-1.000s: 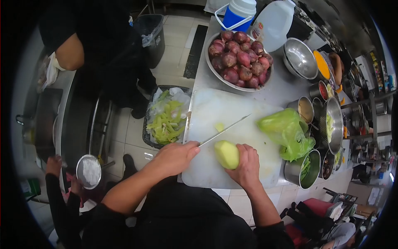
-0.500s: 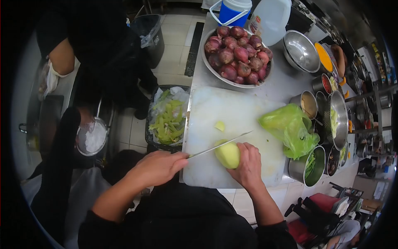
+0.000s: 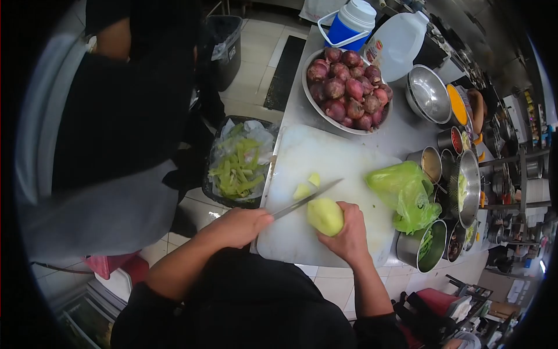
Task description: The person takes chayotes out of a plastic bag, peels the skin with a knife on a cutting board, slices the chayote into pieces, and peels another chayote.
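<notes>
My left hand (image 3: 241, 227) is closed round the handle of a kitchen knife (image 3: 308, 199), its blade pointing up and to the right. In my right hand (image 3: 351, 234) is a peeled, pale green vegetable (image 3: 325, 217), rounded and smooth, gripped from its right side. The blade lies just beyond the vegetable's upper left side; whether the two touch I cannot tell. Two small cut pieces, a farther one (image 3: 314, 179) and a nearer one (image 3: 301, 191), lie by the blade on the white cutting board (image 3: 308, 151).
A green plastic bag (image 3: 407, 192) rests on the board's right side. Beyond stands a bowl of red onions (image 3: 349, 93). Metal pots (image 3: 421, 247) and a colander (image 3: 468, 189) line the right. A bin of peelings (image 3: 238, 166) is at the left, near a person in black (image 3: 116, 128).
A second cut piece now lies on the board. The knife has moved off the vegetable's top. The view has shifted, and the person at the left stands closer.
</notes>
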Demonstrator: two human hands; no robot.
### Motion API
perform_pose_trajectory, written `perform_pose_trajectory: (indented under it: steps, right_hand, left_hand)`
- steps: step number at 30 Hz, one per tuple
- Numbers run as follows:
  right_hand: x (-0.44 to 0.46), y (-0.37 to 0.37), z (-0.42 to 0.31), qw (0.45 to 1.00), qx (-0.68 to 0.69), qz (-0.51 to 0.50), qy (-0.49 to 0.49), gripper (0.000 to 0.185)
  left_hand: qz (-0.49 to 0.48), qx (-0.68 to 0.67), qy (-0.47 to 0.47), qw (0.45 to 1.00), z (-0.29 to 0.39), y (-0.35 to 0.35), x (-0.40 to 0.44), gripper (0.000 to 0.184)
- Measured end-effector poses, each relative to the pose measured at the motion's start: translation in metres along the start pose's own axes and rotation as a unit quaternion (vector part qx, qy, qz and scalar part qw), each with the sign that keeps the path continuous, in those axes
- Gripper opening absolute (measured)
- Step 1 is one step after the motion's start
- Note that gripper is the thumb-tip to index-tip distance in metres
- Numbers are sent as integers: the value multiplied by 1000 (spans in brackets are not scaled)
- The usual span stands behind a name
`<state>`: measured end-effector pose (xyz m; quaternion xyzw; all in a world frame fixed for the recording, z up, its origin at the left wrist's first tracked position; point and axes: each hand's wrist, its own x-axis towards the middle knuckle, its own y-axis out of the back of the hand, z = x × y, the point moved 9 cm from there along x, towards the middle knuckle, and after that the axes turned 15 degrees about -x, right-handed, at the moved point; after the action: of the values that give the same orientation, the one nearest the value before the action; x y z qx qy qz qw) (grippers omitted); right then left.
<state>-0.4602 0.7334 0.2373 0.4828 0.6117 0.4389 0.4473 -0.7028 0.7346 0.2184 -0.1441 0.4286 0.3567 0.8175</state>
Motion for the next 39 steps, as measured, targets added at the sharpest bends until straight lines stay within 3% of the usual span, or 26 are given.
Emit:
perform_pose_trajectory:
  steps: [1,3,6,10,12,15,21,29,37,39]
  right_hand:
    - [4,-11,9,991,87,-91,-40,79]
    - [-1,-34,20,922,254,-267,-116,89]
    - [3,-32,28,874,412,-189,-174,94]
    - [-2,-15,32,969,185,-78,-146,101]
    - [-3,4,2,989,30,-55,-135,106]
    - [-5,-3,-10,971,78,-96,-204,108]
    - [-7,-10,-1,966,50,-128,-219,110]
    - [-15,-21,1,964,116,-61,-230,109]
    - [-13,-19,-2,964,119,-79,-225,108]
    - [-14,-20,1,965,112,-76,-225,107]
  left_hand:
    - [17,1,-20,1000,-5,4,-1,41]
    - [52,0,-60,997,-22,1,-1,42]
    - [100,37,-137,985,-27,-7,0,48]
    - [120,79,-165,976,-16,-4,-16,48]
    - [115,85,-164,976,-11,-3,-24,47]
    - [102,81,-177,975,-11,-4,-25,46]
    - [101,47,-219,969,-15,-10,-27,44]
    - [109,80,-214,968,-30,-19,-39,35]
    - [100,150,-181,967,13,-39,7,18]
    - [79,149,-152,974,33,-38,22,22]
